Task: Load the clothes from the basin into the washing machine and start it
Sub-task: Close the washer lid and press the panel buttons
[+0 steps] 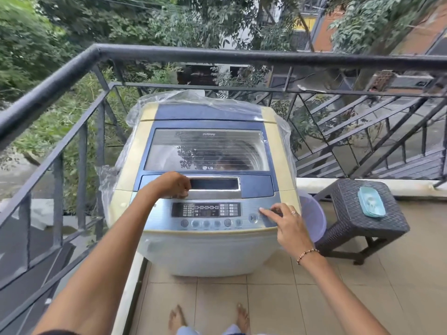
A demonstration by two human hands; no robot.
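A top-loading washing machine point(205, 131) with a blue and cream top stands against the balcony railing, its glass lid down. Dark clothes point(232, 163) show faintly through the lid. My left hand point(173, 183) rests on the lid's front handle recess, fingers curled at its left end. My right hand point(284, 220) is on the right of the control panel point(205, 210), forefinger touching a spot just above and right of the play/pause button point(252, 217). A lilac basin point(313, 213) sits on the floor right of the machine, mostly hidden behind it.
Clear plastic wrap point(113, 180) hangs around the machine's sides. A dark woven stool point(362, 213) with a teal soap dish point(371, 201) stands to the right. The black metal railing point(217, 55) closes off the left and back. My bare feet are on the tiled floor point(302, 305).
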